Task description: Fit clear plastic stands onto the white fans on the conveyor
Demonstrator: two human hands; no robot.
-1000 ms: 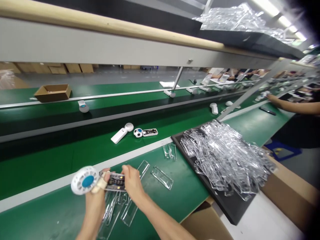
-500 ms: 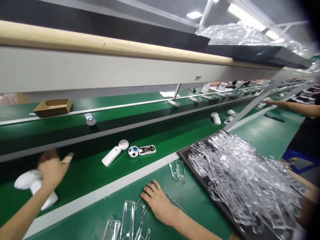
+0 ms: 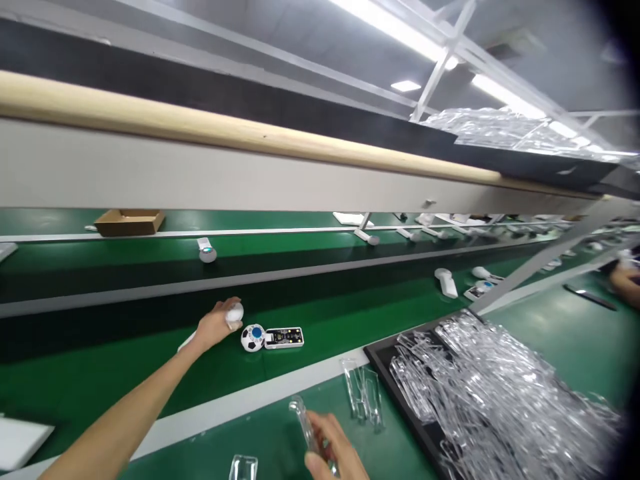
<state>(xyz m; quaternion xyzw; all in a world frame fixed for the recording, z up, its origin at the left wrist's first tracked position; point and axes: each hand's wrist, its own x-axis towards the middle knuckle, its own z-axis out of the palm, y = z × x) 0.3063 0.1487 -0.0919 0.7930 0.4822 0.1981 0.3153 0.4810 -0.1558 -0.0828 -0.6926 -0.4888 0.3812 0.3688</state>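
On the green belt, my left hand (image 3: 216, 327) is closed around a white device (image 3: 234, 315); its round end shows above the fingers and part of its body sticks out below the wrist. Just right of it lies a device with a football-patterned round end (image 3: 253, 338) and an exposed circuit board (image 3: 284, 337). Nearer to me, my right hand (image 3: 333, 443) pinches a clear plastic piece (image 3: 303, 420) over the bench. Several clear pieces (image 3: 363, 393) lie to its right, and another (image 3: 244, 468) sits at the bottom edge.
A black tray (image 3: 400, 380) heaped with clear plastic parts stands on the right. A shelf (image 3: 225, 175) crosses above the belt. Further back are a cardboard box (image 3: 129, 224) and more white devices (image 3: 447, 283). A person's hand (image 3: 626, 280) shows at the far right.
My left hand has moved right and closed on the white device beside the football-patterned one. My right hand has lifted a clear piece off the bench. The view has tilted up.
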